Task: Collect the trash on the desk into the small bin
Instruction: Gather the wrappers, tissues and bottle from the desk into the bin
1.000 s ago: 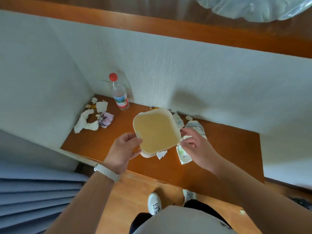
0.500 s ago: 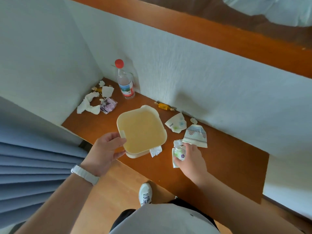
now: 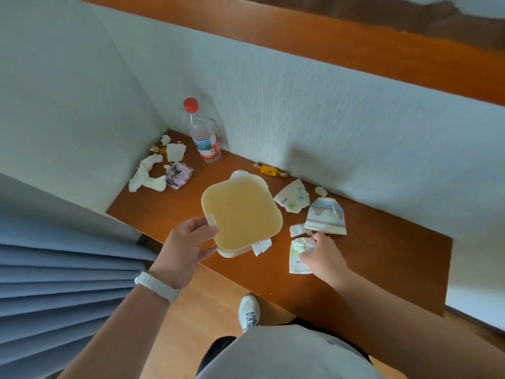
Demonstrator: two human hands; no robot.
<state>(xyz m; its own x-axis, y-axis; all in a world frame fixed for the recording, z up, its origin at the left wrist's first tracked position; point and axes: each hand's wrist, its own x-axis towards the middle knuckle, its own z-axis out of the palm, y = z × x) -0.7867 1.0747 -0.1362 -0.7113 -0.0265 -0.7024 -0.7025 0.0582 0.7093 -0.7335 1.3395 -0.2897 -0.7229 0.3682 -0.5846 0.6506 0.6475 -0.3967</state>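
A small cream square bin (image 3: 241,212) stands near the front edge of the brown desk (image 3: 382,255). My left hand (image 3: 188,242) grips its near left rim. My right hand (image 3: 321,255) rests on a white paper wrapper with green print (image 3: 296,262) at the desk's front, its fingers closing on the top of the wrapper. Beside it lie a blue-patterned paper piece (image 3: 326,217), a white printed scrap (image 3: 292,198), small crumpled bits (image 3: 297,229) and a yellow candy (image 3: 269,170). A scrap of tissue (image 3: 261,246) pokes out from under the bin.
In the far left corner lie crumpled tissues (image 3: 147,176), a purple cartoon wrapper (image 3: 179,175) and a water bottle with a red cap (image 3: 203,135). White walls enclose the desk at the back and left. Blue curtain folds (image 3: 54,283) hang at the left. My shoe (image 3: 248,313) stands below.
The bin has come down from a tilt in the air to the desk. My right hand left the bin's rim and dropped onto the green-printed wrapper.
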